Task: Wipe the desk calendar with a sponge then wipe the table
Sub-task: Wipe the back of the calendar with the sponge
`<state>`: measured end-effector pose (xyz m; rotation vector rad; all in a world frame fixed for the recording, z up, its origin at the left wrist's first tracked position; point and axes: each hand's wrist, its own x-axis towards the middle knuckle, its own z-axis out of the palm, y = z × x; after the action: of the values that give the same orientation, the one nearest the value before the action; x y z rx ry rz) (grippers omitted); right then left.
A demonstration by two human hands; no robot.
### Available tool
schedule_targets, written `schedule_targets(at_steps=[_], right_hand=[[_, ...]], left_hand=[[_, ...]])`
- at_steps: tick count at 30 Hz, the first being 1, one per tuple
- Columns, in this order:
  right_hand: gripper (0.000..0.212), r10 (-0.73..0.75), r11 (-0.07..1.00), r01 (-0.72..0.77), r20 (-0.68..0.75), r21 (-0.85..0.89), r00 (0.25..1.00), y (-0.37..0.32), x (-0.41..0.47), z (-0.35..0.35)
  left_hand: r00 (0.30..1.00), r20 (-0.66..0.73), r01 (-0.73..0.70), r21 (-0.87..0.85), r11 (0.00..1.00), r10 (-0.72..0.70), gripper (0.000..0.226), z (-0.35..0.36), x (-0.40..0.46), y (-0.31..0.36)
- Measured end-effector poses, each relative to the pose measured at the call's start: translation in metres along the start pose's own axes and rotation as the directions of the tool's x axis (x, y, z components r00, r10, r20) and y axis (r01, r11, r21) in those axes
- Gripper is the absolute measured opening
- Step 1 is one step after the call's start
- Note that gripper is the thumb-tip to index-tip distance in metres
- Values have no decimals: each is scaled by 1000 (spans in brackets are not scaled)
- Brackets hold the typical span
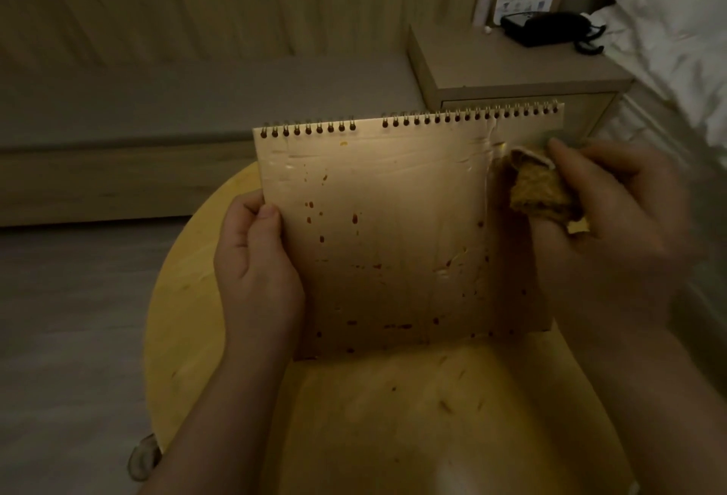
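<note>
At the bottom of the frame the round yellow worktop (220,337) carries a few reddish specks and smears near its middle, so its own wipe looks not yet done. Just above it, mid-frame, the calendar (393,227) is held upright, its lower edge at or just over the worktop, its plain back facing the camera and spotted with red-brown drips. The left hand (255,266) grips its left edge, thumb pressed on the face, fingers hidden behind. The right hand (606,219) is closed around a yellow sponge (539,188), pinching it against the calendar's upper right, where wet streaks show. The board looks light and stiff but bendable, its glossy face probably slippery when wet; holding it by a side edge, clear of the coil, seems the sound grip. Its spiral binding (413,119) runs across the top, tilted up to the right; the long axis lies roughly left to right. Farther off, upper right, stand a nightstand (511,70) with a black phone (550,28), and a bed (668,22).
</note>
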<state>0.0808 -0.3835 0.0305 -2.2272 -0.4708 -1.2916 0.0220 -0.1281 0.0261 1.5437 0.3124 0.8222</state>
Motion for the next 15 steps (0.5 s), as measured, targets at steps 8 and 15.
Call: schedule_targets(at_steps=[8, 15], right_hand=[[38, -2, 1000, 2, 27, 19, 1000, -2, -4, 1], [27, -60, 998, 60, 5, -20, 998, -12, -1, -1]], left_hand=[[1000, 16, -24, -3, 1000, 24, 31, -1, 1, -1], [998, 17, -56, -14, 998, 56, 35, -1, 0, -3]])
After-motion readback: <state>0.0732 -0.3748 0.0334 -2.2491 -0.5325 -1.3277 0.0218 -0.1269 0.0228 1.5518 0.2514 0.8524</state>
